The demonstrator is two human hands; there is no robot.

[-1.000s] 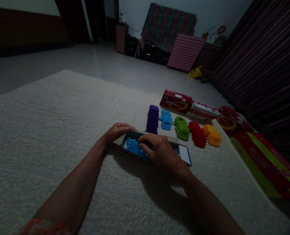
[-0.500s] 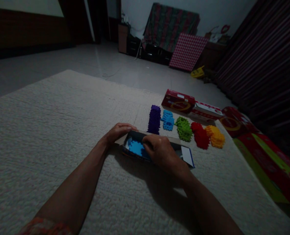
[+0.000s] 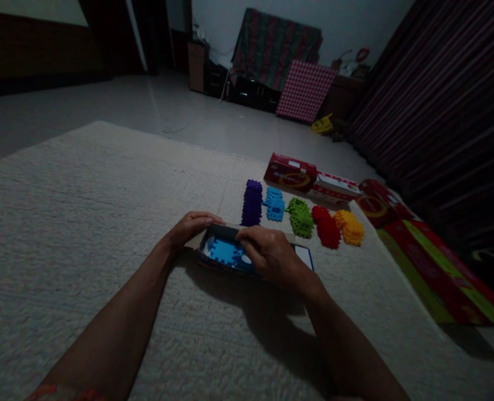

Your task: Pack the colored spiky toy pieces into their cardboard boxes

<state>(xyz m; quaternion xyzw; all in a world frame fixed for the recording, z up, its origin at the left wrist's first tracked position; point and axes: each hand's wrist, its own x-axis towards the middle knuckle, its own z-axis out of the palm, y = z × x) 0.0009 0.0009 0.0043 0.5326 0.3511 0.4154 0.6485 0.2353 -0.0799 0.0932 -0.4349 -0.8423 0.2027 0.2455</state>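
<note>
An open shallow box (image 3: 219,267) lies on the cream quilted mat in front of me. My left hand (image 3: 193,227) holds its far left corner, fingers along the rim. Inside the box, light-blue notched interlocking pieces (image 3: 224,252) lie at the left end. My right hand (image 3: 274,253) reaches over the middle of the box with fingers curled together; what they hold, if anything, is hidden. Beyond the box stand notched pieces grouped by colour: a purple stack (image 3: 252,203), blue pieces (image 3: 275,205), green pieces (image 3: 301,218), red pieces (image 3: 328,229) and yellow pieces (image 3: 350,227).
Behind the coloured pieces are a dark red carton (image 3: 289,172) and a white-and-red carton (image 3: 334,188). Larger red and green boxes (image 3: 430,262) line the mat's right edge. A striped curtain (image 3: 422,100) hangs at the right.
The whole view has shifted, so the scene sits slightly further left. My right hand has moved slightly within the box, and more of the blue pieces shows. My left hand keeps its hold.
</note>
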